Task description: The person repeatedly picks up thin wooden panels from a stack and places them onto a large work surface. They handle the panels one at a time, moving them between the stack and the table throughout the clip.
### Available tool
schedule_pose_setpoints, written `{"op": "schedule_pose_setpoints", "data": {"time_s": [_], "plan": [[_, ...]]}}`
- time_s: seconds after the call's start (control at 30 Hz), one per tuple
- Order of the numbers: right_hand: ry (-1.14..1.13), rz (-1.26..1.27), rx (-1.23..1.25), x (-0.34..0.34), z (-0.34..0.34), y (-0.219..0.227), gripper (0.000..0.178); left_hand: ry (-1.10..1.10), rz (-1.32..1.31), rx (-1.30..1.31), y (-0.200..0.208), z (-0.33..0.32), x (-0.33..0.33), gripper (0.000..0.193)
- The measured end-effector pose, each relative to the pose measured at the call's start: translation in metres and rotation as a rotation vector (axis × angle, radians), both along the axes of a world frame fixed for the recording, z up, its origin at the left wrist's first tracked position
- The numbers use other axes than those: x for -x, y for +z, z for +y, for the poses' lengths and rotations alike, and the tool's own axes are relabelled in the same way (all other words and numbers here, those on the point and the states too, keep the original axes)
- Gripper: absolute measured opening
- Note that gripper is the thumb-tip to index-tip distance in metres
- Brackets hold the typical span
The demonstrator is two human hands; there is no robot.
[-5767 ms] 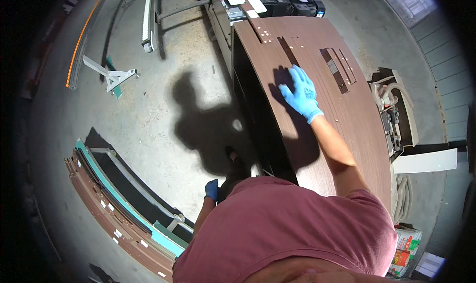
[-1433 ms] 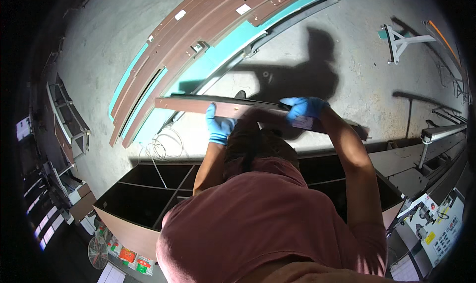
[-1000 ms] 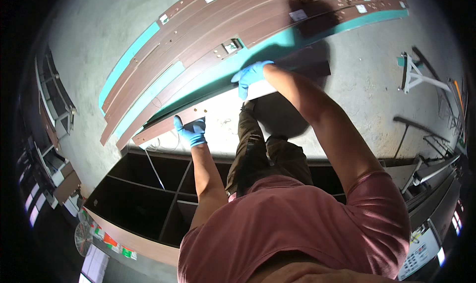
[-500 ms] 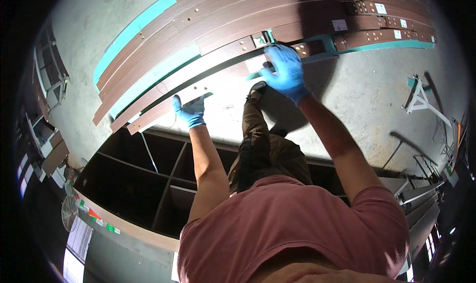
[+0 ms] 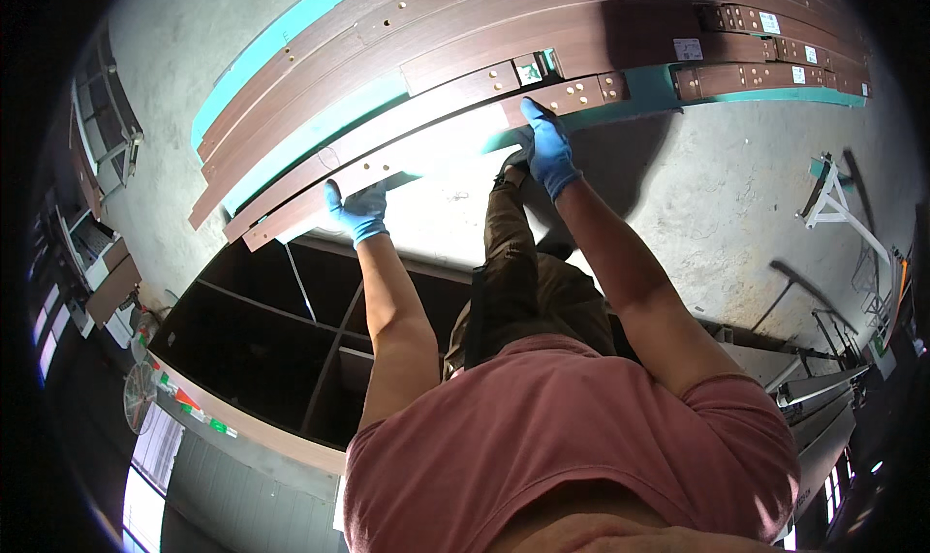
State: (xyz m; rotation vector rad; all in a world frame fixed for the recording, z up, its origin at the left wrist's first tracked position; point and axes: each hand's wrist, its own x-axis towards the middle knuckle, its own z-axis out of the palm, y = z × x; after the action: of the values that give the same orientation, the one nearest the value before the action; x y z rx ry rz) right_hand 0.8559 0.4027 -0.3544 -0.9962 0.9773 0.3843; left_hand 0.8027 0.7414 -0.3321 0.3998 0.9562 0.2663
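A narrow brown wood-grain board [image 5: 354, 177] lies at the near edge of a row of similar boards, its middle washed out by glare. My left hand [image 5: 358, 212], in a blue glove, grips its near edge toward the left, thumb on top and fingers partly hidden below. My right hand [image 5: 550, 154], also gloved in blue, holds the same edge near the holed right end, thumb over the top. Right behind it runs another brown board [image 5: 460, 88] with a cutout and holes at its right end. Only a thin dark gap shows between the two at the left.
More brown boards [image 5: 542, 25] with holes and white labels spread beyond, with teal strips [image 5: 363, 114] among them. A dark compartmented frame [image 5: 257, 354] stands at my left, close to my legs. A white metal stand [image 5: 831, 199] is on the concrete floor at the right.
My right hand has come down from above the boards onto the near board's edge. The near board has moved closer to the one behind, narrowing the dark gap. My left hand stays on the board.
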Motion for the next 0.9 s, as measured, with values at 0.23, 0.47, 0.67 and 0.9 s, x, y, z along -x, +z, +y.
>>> {"op": "schedule_pose_setpoints", "data": {"time_s": [0.23,0.47,0.67,0.9], "plan": [[0.032,-0.011,-0.021,-0.01,-0.006,0.005,0.039,-0.237,0.058,0.046,-0.012,0.029,0.019,0.084],[0.074,-0.123,0.12,-0.013,0.0,0.011,0.037,-0.229,0.019,-0.048,-0.026,0.026,0.014,0.073],[0.092,-0.055,0.059,-0.008,-0.009,-0.002,0.034,-0.332,0.426,-0.593,0.014,0.04,0.039,0.05],[0.014,-0.178,-0.018,-0.012,-0.005,0.004,0.027,-0.554,0.496,-0.301,0.022,0.015,0.032,0.08]]}}
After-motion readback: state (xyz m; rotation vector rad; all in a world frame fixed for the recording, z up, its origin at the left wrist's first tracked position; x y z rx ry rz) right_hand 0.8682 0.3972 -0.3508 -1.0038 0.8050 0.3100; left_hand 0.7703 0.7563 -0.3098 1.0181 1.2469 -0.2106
